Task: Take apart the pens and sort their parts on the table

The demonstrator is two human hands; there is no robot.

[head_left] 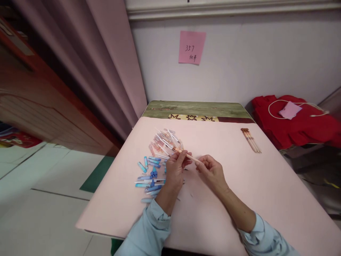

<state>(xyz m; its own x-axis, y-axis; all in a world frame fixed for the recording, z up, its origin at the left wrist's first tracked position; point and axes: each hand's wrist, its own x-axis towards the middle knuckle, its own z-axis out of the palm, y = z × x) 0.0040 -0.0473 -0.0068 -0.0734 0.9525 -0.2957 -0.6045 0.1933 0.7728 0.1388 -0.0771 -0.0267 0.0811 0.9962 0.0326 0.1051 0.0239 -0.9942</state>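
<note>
Both hands pinch one slim pen between them, just above the pink tabletop [239,185]. Left hand [174,170] grips it near the far end with thumb and fingertips closed round the barrel; right hand [211,172] clamps the near end the same way. The pen [192,157] shows as a pale, peach-coloured stick in the short gap between the two hands, and its long axis runs from upper left, by the left fingers, down to the right, into the right fingers. Neither hand is nearer than the other: each has an end, and they sit close together with only that short bare stretch of barrel between.

Just beyond the left hand lies a loose heap of pale pens [166,142], fanned out and overlapping, and the held pen's far tip points straight into it. On the near left of that heap, blue caps [150,174] are scattered beside the left wrist. Well apart, toward the far right of the table, a small bundle of pens [251,140] lies neatly side by side. Behind, a pink note [191,47] sticks to the wall, and red cloth [295,121] with a white cable sits off the right edge.
</note>
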